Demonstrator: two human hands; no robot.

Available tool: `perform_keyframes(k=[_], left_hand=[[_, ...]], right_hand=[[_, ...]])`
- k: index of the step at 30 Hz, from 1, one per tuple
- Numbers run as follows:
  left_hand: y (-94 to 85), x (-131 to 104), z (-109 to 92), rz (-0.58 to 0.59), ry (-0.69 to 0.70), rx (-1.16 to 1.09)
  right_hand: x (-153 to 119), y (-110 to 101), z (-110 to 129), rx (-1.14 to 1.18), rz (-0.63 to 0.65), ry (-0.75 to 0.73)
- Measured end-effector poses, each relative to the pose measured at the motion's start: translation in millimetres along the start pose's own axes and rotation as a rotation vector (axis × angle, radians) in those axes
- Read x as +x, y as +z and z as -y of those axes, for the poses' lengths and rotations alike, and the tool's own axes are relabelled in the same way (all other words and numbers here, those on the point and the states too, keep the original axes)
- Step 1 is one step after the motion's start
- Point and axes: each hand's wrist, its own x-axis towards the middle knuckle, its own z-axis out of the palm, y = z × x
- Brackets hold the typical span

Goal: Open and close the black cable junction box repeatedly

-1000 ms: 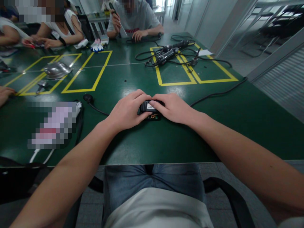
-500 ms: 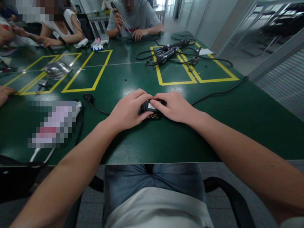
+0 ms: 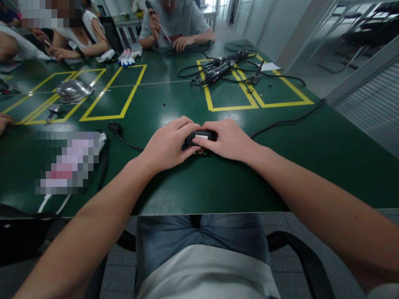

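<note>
Two of my hands meet at the centre of the frame, over a small black device at the green table. Compared with half a second ago, my right thumb has slid left and a little lower, so its tip now lies along the near edge of the white label and more of the label shows above it. My left hand looks unchanged. The person's hand at the left edge shows less than it did.

The device's long axis runs roughly left to right across the frame, its ribbed end to the left and its label facing up; I can't tell which end is its front. My left thumb and index finger pinch the ribbed end from near and far. My right hand grips the other end, thumb out straight, index finger arched over the far side; the remaining fingers of both hands are mostly hidden.

Just below the device, a small circuit piece peeks out. A black plug lies left of centre, its cord running to my left hand, while a black cable stretches from behind my right hand toward the right.
</note>
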Motion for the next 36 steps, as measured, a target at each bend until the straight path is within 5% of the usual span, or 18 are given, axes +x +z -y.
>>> perform_keyframes(k=[7,18,26,36], left_hand=[[2.9,1,5,-0.005,-0.020,-0.019],[11.9,4,31,0.023,-0.344,-0.046],[9.9,4,36,0.083,-0.350,-0.096],[-5.6,5,21,0.054,-0.319,-0.088]], right_hand=[[2,1,-3,-0.023,-0.016,0.003],[4,-3,-4,-0.007,-0.132,0.178],[4,-5,-8,-0.076,0.036,0.178],[1,-35,-11,0.151,0.365,0.179]])
